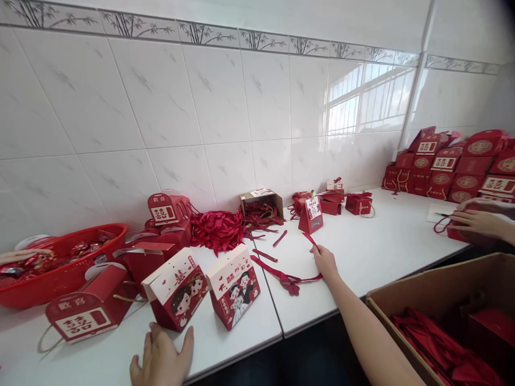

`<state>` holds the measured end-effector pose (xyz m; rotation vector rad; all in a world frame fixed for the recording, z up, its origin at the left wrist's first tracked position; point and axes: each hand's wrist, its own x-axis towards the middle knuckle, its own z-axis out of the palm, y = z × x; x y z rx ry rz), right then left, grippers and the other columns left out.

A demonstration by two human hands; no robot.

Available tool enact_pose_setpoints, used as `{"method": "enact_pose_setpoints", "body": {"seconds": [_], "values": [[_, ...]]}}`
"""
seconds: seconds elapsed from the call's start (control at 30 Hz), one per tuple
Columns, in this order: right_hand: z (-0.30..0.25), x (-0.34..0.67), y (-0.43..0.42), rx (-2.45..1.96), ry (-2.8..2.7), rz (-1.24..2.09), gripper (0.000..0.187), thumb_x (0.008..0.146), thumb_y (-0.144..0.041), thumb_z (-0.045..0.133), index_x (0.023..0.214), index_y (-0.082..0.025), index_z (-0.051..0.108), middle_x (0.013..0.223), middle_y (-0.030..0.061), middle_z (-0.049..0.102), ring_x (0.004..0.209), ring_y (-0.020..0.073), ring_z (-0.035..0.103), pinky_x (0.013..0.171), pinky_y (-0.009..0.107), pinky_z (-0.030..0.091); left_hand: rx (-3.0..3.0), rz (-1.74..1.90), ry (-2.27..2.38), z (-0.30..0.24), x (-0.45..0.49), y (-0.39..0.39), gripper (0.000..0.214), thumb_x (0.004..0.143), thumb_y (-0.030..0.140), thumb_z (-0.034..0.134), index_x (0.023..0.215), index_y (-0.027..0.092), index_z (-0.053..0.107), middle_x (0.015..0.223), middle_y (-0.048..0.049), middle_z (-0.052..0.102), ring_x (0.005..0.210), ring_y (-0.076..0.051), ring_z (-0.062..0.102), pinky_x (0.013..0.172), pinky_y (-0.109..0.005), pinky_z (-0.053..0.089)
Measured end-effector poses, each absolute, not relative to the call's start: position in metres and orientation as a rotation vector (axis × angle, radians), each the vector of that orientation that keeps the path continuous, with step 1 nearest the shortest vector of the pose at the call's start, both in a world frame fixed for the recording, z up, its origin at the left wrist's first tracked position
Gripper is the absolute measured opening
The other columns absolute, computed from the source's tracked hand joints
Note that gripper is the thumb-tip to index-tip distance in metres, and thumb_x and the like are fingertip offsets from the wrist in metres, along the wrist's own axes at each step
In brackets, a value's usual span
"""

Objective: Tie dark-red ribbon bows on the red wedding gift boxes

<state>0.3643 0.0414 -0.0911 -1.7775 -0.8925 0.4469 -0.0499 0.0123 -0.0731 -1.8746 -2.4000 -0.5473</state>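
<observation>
My left hand (161, 355) is at the table's front edge, fingers spread, its fingertips close to the base of a red and cream gift box (185, 295) with cartoon faces. Whether they touch it I cannot tell. A similar box (236, 292) with a cartoon couple stands upright just to the right. Farther right, my right hand (325, 262) pinches a red ribbon (265, 266). One end sticks up past my fingers, and the rest trails left across the white table (295, 311). A dark red flower-shaped piece (293, 287) lies on that ribbon.
At left, another person's hand (26, 257) reaches into a red basket (100, 238) of wrapped sweets. Behind lie a ribbon heap (219, 228) and an open carton (277, 203). Another person's hands (478, 220) are at far right, near stacked red boxes (454, 166) and a large carton (402, 284).
</observation>
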Motion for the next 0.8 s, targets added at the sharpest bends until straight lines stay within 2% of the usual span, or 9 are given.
{"method": "enact_pose_setpoints", "body": {"seconds": [0.13, 0.43, 0.53, 0.6, 0.67, 0.73, 0.8], "values": [[-0.090, 0.364, 0.043, -1.801, -0.871, 0.429, 0.029, 0.092, -0.041, 0.050, 0.084, -0.015, 0.062, 0.091, 0.0040, 0.065, 0.084, 0.0162, 0.060, 0.080, 0.035, 0.046, -1.878, -0.569, -2.378, -0.076, -0.052, 0.013, 0.088, 0.082, 0.052, 0.019, 0.137, -0.016, 0.027, 0.140, -0.0297, 0.042, 0.135, -0.035, 0.035, 0.108, -0.052, 0.024], [-0.090, 0.361, 0.044, -1.849, -0.837, 0.411, 0.029, 0.091, -0.039, 0.049, 0.079, -0.016, 0.063, 0.073, 0.0007, 0.063, 0.067, 0.0140, 0.057, 0.066, 0.030, 0.045, -1.856, -0.657, -2.347, -0.080, -0.052, 0.016, 0.091, 0.079, 0.053, 0.023, 0.137, -0.018, 0.025, 0.136, -0.0323, 0.045, 0.132, -0.037, 0.038, 0.107, -0.054, 0.025], [-0.091, 0.361, 0.043, -1.850, -0.860, 0.400, 0.029, 0.091, -0.039, 0.050, 0.080, -0.015, 0.063, 0.078, 0.0016, 0.063, 0.071, 0.0137, 0.057, 0.069, 0.030, 0.046, -1.830, -0.771, -2.319, -0.071, -0.048, 0.015, 0.093, 0.079, 0.054, 0.027, 0.137, -0.019, 0.022, 0.132, -0.0353, 0.046, 0.129, -0.040, 0.040, 0.105, -0.054, 0.029], [-0.092, 0.363, 0.042, -1.845, -0.888, 0.395, 0.030, 0.091, -0.040, 0.050, 0.081, -0.015, 0.062, 0.084, 0.0025, 0.064, 0.075, 0.0140, 0.058, 0.072, 0.031, 0.047, -1.738, -0.986, -2.244, -0.068, -0.044, 0.007, 0.090, 0.080, 0.055, 0.031, 0.138, -0.013, 0.026, 0.136, -0.0341, 0.041, 0.132, -0.041, 0.034, 0.105, -0.053, 0.030], [-0.093, 0.365, 0.040, -1.843, -0.908, 0.394, 0.031, 0.092, -0.042, 0.049, 0.083, -0.015, 0.062, 0.087, 0.0026, 0.064, 0.076, 0.0140, 0.059, 0.073, 0.031, 0.048, -1.571, -1.273, -2.095, -0.071, -0.038, -0.011, 0.075, 0.082, 0.052, 0.035, 0.135, -0.001, 0.038, 0.141, -0.0278, 0.036, 0.136, -0.039, 0.029, 0.109, -0.052, 0.026], [-0.094, 0.368, 0.038, -1.844, -0.911, 0.398, 0.033, 0.093, -0.043, 0.047, 0.085, -0.015, 0.061, 0.084, 0.0020, 0.064, 0.073, 0.0139, 0.059, 0.072, 0.031, 0.048, -1.588, -1.458, -1.909, -0.084, -0.027, -0.037, 0.053, 0.083, 0.044, 0.041, 0.124, 0.012, 0.049, 0.133, -0.0211, 0.046, 0.131, -0.034, 0.038, 0.111, -0.051, 0.025], [-0.095, 0.370, 0.036, -1.841, -0.908, 0.408, 0.034, 0.093, -0.044, 0.045, 0.085, -0.016, 0.061, 0.079, 0.0011, 0.063, 0.070, 0.0138, 0.058, 0.070, 0.031, 0.047, -1.987, -1.421, -1.726, -0.101, -0.014, -0.063, 0.036, 0.079, 0.036, 0.048, 0.110, 0.021, 0.056, 0.108, -0.0158, 0.060, 0.114, -0.033, 0.054, 0.104, -0.052, 0.038]]}}
